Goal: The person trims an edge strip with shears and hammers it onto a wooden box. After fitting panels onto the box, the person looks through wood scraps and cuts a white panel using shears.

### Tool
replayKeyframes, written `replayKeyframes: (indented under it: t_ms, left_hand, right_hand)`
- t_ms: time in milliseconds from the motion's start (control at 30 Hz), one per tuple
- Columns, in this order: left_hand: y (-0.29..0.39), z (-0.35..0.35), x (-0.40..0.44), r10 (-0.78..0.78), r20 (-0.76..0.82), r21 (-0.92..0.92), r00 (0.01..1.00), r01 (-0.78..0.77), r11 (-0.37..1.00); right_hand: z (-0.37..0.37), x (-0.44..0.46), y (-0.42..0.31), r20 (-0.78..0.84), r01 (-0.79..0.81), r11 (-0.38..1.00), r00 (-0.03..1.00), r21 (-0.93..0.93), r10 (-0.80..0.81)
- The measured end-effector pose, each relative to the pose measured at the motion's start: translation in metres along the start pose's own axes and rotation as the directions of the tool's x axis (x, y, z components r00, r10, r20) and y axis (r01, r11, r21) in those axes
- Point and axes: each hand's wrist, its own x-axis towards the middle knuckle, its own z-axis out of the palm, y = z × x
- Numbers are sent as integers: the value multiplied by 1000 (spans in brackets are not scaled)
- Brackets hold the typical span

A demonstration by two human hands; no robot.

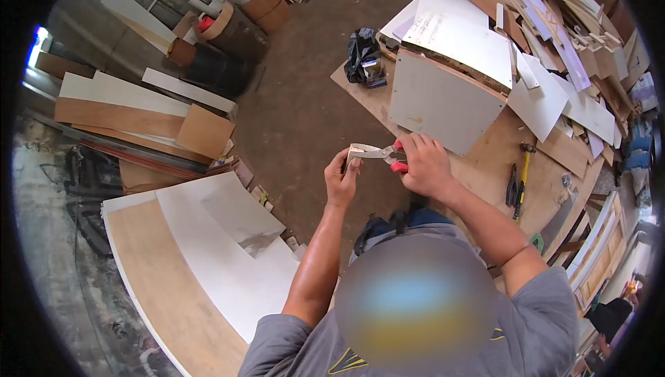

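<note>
Pliers (375,152) gripped by the right hand (427,167) are apparently worked on a small piece (355,150) pinched by the left hand (341,179); steadiness seems needed.

Brown floor (298,100), pale wooden worktable (493,163)

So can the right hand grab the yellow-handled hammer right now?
Probably not without letting go first: the right hand is closed around pliers, though nothing appears to cover the hammer.
</note>
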Motion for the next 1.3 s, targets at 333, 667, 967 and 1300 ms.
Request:
replayKeyframes:
  t_ms: [333,667,967,1300]
  left_hand:
    - [-14,-10,27,27,-23,-75,999,-29,997]
    - [-15,-100,76,91,52,-109,995,-85,990]
    - [-29,-163,105,123,72,-104,990,-115,988]
    - [-42,-201,114,83,66,-175,994,-70,982]
  right_hand:
    - [11,28,-7,3,-2,995,1000,-99,2]
    - [44,83,-75,-6,-23,993,1000,-119,22]
    - [86,122,-116,29,-17,970,999,-241,24]
    - [117,144,-147,84,-97,974,990,-203,116]
